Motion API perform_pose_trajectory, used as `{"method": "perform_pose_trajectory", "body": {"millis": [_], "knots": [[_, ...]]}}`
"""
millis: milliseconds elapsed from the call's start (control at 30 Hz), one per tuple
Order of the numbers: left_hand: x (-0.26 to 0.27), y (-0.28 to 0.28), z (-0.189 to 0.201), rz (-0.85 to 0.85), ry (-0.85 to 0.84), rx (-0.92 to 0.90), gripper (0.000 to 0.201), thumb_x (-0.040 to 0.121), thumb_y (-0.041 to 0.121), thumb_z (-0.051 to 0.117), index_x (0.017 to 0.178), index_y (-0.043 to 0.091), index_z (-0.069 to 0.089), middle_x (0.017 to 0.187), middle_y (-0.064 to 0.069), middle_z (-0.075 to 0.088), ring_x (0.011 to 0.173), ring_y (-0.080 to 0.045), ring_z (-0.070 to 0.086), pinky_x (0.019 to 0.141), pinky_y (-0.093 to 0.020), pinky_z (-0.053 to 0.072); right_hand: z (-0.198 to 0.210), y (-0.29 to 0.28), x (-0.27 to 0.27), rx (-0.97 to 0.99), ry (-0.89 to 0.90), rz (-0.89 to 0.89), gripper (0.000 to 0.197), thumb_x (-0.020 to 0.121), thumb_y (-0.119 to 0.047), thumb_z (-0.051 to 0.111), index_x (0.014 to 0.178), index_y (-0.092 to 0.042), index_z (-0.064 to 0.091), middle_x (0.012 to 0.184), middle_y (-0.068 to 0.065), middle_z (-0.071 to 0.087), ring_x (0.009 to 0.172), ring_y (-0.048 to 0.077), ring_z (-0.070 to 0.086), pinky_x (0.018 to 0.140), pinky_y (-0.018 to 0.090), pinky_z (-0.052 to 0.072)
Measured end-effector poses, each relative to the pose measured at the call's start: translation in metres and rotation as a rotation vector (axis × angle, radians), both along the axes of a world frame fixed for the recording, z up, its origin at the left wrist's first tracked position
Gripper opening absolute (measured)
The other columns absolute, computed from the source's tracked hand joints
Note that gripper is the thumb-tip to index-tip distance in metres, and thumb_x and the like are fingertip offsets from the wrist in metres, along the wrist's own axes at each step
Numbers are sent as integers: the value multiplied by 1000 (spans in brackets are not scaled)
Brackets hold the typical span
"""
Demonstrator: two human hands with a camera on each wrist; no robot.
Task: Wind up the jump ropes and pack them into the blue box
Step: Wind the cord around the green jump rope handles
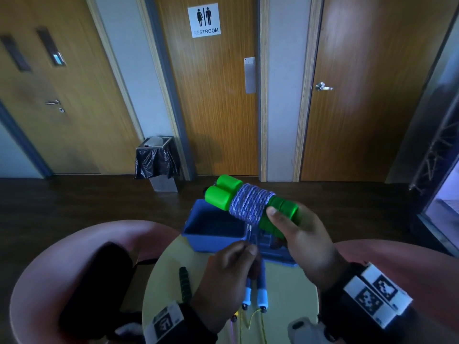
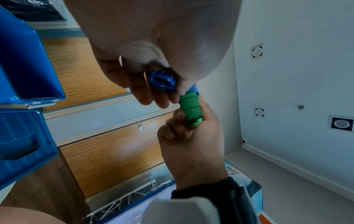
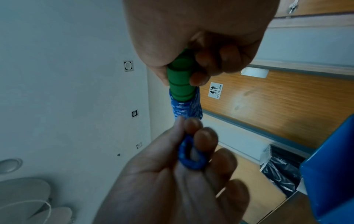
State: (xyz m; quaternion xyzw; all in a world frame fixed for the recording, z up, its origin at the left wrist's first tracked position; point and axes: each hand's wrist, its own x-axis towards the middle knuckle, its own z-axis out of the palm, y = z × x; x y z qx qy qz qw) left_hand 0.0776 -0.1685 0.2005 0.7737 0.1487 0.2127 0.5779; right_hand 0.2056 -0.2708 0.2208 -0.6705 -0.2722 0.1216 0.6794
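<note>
Hands grip green handles (image 1: 280, 214) and pinch rope loop (image 3: 189, 153).

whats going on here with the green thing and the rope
A person is winding a jump rope. The right hand grips the paired green handles, with blue-and-white rope coiled tightly around their middle. The left hand pinches the last loop of rope just below the coil. The blue box sits open on the table behind, and another rope with blue handles lies unwound.
</note>
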Motion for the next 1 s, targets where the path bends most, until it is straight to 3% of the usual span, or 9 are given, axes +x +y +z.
{"method": "perform_pose_trajectory", "body": {"millis": [100, 233, 367, 433, 500, 633, 800, 900, 1000], "knots": [[-4, 7, 3, -60, 75, 17, 37, 102, 17, 50, 66, 10, 56, 57, 3, 55, 56, -6, 49, 58, -14, 39, -8, -4, 12, -177, -97, -63, 47, 78, -66, 60, 84, -20, 69, 70, 7, 69, 66, 23, 69, 64, 46, 55], [-3, 22, 4, -108, 149, 153, 35, 97, 30, 51, 68, 12, 55, 57, 5, 55, 59, -9, 51, 60, -24, 40, -14, -8, 10, -401, -274, -98, 32, 87, -51, 66, 86, -18, 63, 72, -2, 67, 67, 10, 64, 67, 38, 53], [-3, 31, 18, -155, 186, 301, 33, 87, 37, 49, 69, 11, 55, 60, -3, 58, 58, -6, 51, 61, -30, 41, -8, -11, -6, -620, -575, -59, 37, 86, -60, 59, 101, -27, 56, 75, -9, 59, 78, 16, 64, 63, 32, 46], [-1, 35, 20, -130, 203, 243, 33, 86, 37, 51, 64, 13, 56, 59, -8, 59, 57, -10, 52, 61, -33, 41, -3, -11, -9, -690, -713, -6, 35, 87, -63, 55, 100, -31, 50, 71, -10, 49, 78, 17, 64, 60, 29, 38], [1, 35, 19, -86, 204, 28, 34, 87, 35, 57, 59, 16, 59, 57, -8, 57, 57, -14, 53, 61, -32, 40, 2, -11, -10, -706, -786, 77, 35, 87, -64, 53, 91, -31, 43, 71, -10, 51, 73, 15, 62, 58, 29, 36], [-2, 28, 19, -61, 231, -196, 37, 99, 21, 55, 65, 8, 65, 58, -7, 60, 52, -14, 52, 51, -19, 40, 8, -11, -4, -706, -694, 196, 35, 83, -61, 58, 83, -27, 49, 73, -6, 60, 64, 6, 58, 57, 30, 47], [-6, 19, 22, -2, 209, -317, 34, 99, 23, 56, 73, 7, 70, 66, -9, 67, 54, -12, 58, 50, -16, 42, 6, -10, 2, -647, -495, 321, 23, 87, -48, 65, 82, -27, 57, 74, -2, 63, 65, 6, 60, 59, 31, 47], [-10, 20, 21, -36, 213, -236, 22, 93, 18, 64, 74, 10, 72, 71, -8, 72, 61, -12, 60, 57, -18, 45, 5, -9, 1, -636, -409, 330, 22, 89, -46, 65, 86, -24, 61, 75, -2, 64, 63, 3, 59, 58, 26, 44], [-12, 26, 19, -34, 190, 34, 10, 83, 14, 74, 73, 15, 74, 66, 3, 71, 61, -3, 61, 60, -16, 45, 1, -4, 2, -624, -320, 395, 21, 90, -38, 68, 87, -18, 65, 75, 2, 65, 61, 1, 58, 59, 24, 44]]}}
